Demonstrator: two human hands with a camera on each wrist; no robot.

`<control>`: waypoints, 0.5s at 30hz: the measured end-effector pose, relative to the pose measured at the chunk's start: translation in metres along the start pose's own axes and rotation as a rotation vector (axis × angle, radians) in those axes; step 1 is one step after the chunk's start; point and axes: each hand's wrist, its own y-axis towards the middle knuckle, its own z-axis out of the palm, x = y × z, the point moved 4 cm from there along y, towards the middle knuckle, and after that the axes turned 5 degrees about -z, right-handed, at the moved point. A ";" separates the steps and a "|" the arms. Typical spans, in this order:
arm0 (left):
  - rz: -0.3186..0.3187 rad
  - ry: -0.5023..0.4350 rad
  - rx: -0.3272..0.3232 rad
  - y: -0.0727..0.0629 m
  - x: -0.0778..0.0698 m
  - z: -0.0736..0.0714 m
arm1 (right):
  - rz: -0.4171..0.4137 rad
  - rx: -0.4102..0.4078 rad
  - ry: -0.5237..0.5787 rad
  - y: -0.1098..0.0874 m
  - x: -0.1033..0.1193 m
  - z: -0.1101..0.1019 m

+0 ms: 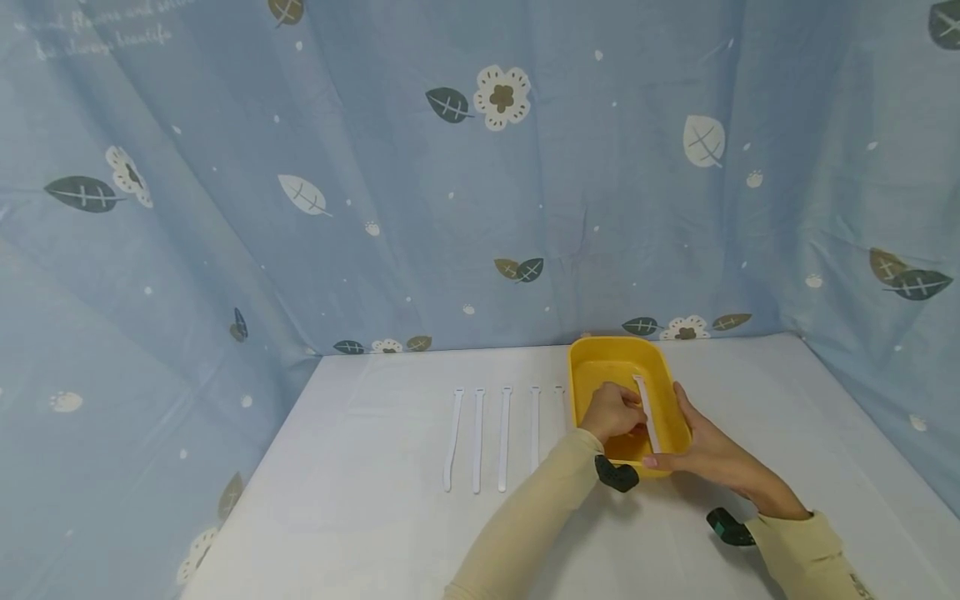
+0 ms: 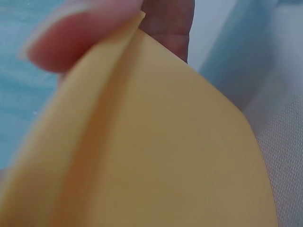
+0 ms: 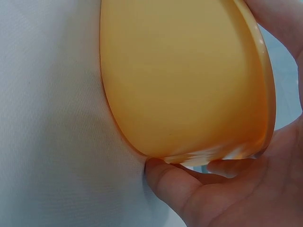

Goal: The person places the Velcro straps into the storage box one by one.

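In the head view my left hand point(image 1: 615, 411) reaches down inside a yellow plastic bin point(image 1: 586, 351). Its fingers are curled and pinch a white cable strap point(image 1: 647, 410) that lies lengthwise in the bin's right half. My right hand point(image 1: 701, 450) grips the front right corner of the bin, thumb on the front rim and fingers along the right side. The right wrist view shows the bin wall point(image 3: 184, 75) close up with the right fingers point(image 3: 175, 184) against it. A blurred thumb point(image 2: 61, 45) laps over the bin's rim in the left wrist view.
Several more white straps point(image 1: 478, 442) lie in a row on the white tabletop point(image 1: 375, 517), left of the bin. The left sleeve point(image 1: 525, 525) partly covers the rightmost ones. A blue printed curtain point(image 1: 420, 183) hangs behind and at both sides.
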 end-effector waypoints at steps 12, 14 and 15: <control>0.031 0.040 -0.002 -0.001 0.000 -0.003 | 0.020 0.000 -0.004 0.000 0.000 0.000; 0.037 0.029 -0.001 -0.003 -0.001 -0.004 | 0.025 0.001 -0.004 0.000 0.000 0.001; 0.039 0.021 0.000 -0.003 -0.002 -0.005 | 0.030 0.002 -0.004 0.000 0.000 0.001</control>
